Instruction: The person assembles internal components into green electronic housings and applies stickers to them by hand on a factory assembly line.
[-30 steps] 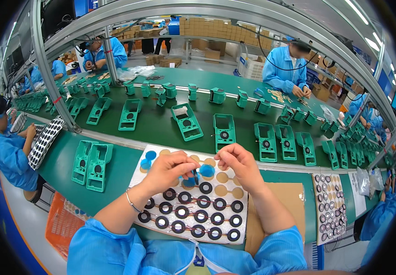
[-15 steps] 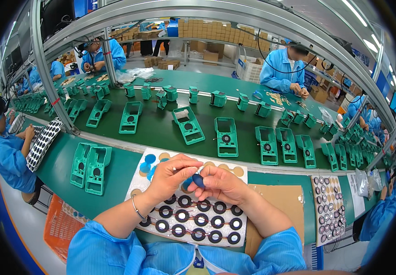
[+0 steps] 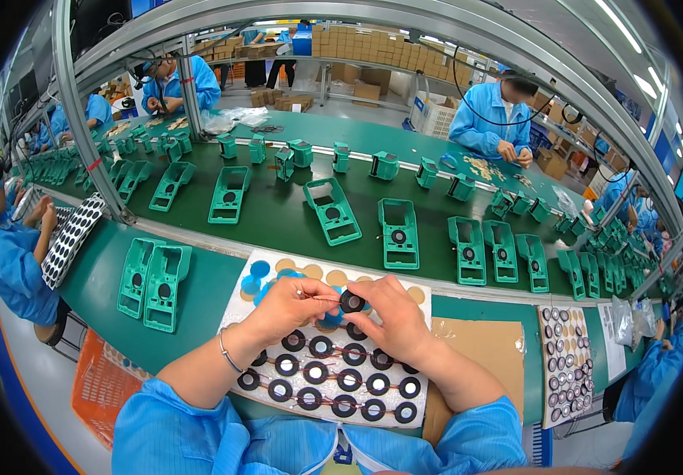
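My right hand (image 3: pixel 395 321) grips a small round black speaker (image 3: pixel 352 302) by its rim, its ringed face turned up. Thin red wires run from the speaker to my left hand (image 3: pixel 284 307), whose thumb and fingers are pinched on them. Both hands are above a white foam board (image 3: pixel 235 317). On its near half lie rows of similar black speakers (image 3: pixel 315 372) with pale centres and red wires. Blue round discs (image 3: pixel 251 283) and tan round discs (image 3: pixel 336 278) are on the board's far part, some hidden behind my hands.
Beyond the board runs a green conveyor with green plastic housings (image 3: pixel 399 235). Two more housings (image 3: pixel 169 286) lie at left. Brown cardboard (image 3: pixel 480 356) lies to the right, with another board of round parts (image 3: pixel 567 364) farther over. A metal frame (image 3: pixel 80 119) stands ahead; co-workers sit around.
The part between my hands showed a dark blue round face; now a black ringed face shows. My left hand has shifted slightly left, and wires now stretch between the hands.
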Tool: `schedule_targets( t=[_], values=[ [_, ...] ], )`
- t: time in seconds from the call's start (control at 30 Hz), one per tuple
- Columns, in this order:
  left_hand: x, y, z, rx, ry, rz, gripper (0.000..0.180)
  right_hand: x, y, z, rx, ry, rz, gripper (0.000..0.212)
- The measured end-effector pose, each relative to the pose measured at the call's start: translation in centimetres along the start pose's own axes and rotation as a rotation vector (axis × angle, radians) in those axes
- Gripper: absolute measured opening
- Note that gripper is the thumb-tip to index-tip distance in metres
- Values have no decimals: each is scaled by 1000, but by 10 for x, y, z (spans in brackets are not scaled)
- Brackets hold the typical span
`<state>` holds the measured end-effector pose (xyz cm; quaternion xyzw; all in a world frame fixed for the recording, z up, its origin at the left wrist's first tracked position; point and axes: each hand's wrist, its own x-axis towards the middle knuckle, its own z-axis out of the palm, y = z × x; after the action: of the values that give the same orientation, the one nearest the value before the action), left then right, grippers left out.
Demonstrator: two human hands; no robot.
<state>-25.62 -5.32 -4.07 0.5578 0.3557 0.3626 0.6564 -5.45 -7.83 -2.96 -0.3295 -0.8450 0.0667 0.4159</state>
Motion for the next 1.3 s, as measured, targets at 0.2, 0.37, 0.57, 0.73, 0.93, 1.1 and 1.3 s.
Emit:
schedule_targets(
  t=[0.2, 0.37, 0.57, 0.73, 0.93, 1.1, 1.3],
  values=[
    [2, -2, -5, -23, -26, -42, 14, 1, 5, 2, 5, -26, 0, 45],
    [1, -3, -13, -123, -67, -76, 16, 1, 14, 1, 1120, -104, 670, 38],
    [0, -6, -24, 1051, 188, 515, 9, 9, 32, -14, 920, 311, 630, 36],
    [-3, -4, -23, 1222, 244, 519, 8, 12, 25, -13, 894, 306, 563, 36],
    [-7, 7, -21, 1163, 372, 569, 11, 16, 29, -17, 791, 391, 490, 33],
    [4, 56, -19, 838, 143, 428, 8, 19, 41, -46, 792, 635, 445, 33],
    [144, 54, -43, 797, 144, -133, 29, 25, 41, -49, 841, 643, 415, 38]
  ],
)
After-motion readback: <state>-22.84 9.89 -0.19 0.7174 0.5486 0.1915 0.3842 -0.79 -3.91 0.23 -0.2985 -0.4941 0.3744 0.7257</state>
